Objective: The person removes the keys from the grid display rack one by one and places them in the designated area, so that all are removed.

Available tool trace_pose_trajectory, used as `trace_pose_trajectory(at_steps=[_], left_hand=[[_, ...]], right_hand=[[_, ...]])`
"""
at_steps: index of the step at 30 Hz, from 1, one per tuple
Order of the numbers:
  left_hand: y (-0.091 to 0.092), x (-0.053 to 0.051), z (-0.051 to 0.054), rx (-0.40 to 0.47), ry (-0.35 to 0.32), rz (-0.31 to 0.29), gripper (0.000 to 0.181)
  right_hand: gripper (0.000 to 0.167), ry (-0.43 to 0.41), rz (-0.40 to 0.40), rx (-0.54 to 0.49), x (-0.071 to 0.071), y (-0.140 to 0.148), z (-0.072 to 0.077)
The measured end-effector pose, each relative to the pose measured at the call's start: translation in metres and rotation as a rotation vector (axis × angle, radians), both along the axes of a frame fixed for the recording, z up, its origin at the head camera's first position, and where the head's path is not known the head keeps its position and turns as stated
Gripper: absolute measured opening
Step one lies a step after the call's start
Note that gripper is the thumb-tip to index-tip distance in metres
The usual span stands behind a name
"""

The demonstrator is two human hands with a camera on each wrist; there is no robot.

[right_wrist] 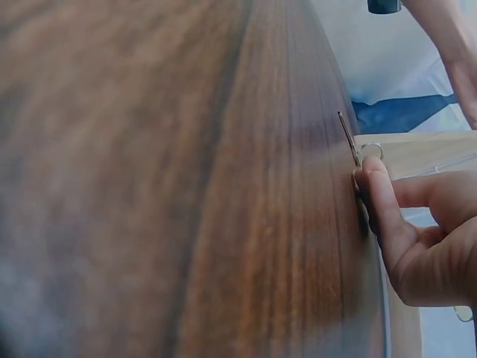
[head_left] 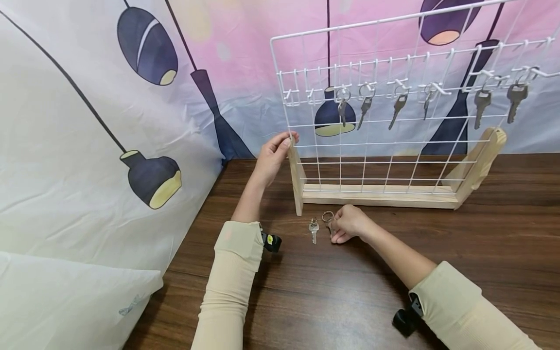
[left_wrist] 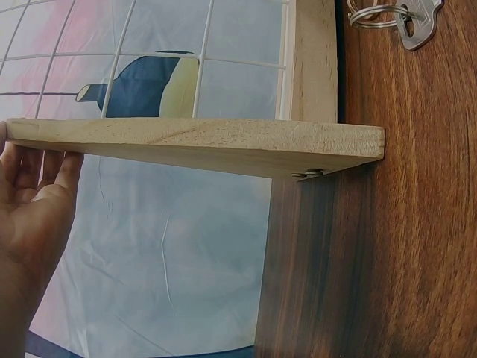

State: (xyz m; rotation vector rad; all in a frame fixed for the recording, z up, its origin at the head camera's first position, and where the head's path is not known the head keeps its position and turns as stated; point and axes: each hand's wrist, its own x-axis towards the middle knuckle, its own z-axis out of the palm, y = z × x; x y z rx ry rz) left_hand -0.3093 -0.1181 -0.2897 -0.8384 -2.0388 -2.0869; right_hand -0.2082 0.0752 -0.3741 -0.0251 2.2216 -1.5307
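A white wire grid rack [head_left: 363,143] with wooden side supports stands on the table. My left hand [head_left: 271,158] grips the upper end of its left wooden support [left_wrist: 223,138], fingers against the outer face. In front of the rack, my right hand [head_left: 352,223] pinches a key [head_left: 330,227] low at the tabletop. That key's ring [head_left: 327,217] shows beyond the fingertips, while the fingers partly hide its blade. Just left of it lies another key [head_left: 313,232] with a small ring. In the right wrist view, the right hand [right_wrist: 425,231] is at the table surface.
Several keys, one of them a dark key [head_left: 482,104], hang by rings from hooks along the rack's upper wire row. Two hooks at the left, including an end hook [head_left: 289,97], carry no key. A printed curtain [head_left: 245,63] hangs behind and white cloth [head_left: 87,204] at left.
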Motion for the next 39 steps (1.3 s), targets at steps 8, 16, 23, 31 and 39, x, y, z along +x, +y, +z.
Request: trace_pose_trajectory(at_steps=[8,16,23,31,39], left_hand=[[0.000,-0.001,-0.001,-0.002,-0.004,0.003,0.031],[-0.001,0.000,-0.001,-0.015,-0.003,0.003,0.032],[0.000,0.000,-0.002,-0.009,0.001,0.008,0.031],[0.001,-0.001,-0.001,-0.008,0.002,0.006,0.031],[0.000,0.000,0.000,-0.003,0.010,0.008,0.031]], right_hand=[[0.018,0.062,0.010,0.123,0.002,0.000,-0.001],[0.023,0.054,0.024,0.181,0.003,-0.002,-0.003],[0.021,0.044,0.019,0.151,0.002,0.000,-0.002],[0.017,0.351,-0.087,0.155,-0.001,0.017,0.036],[0.022,1.025,-0.433,0.202,0.003,0.017,0.103]])
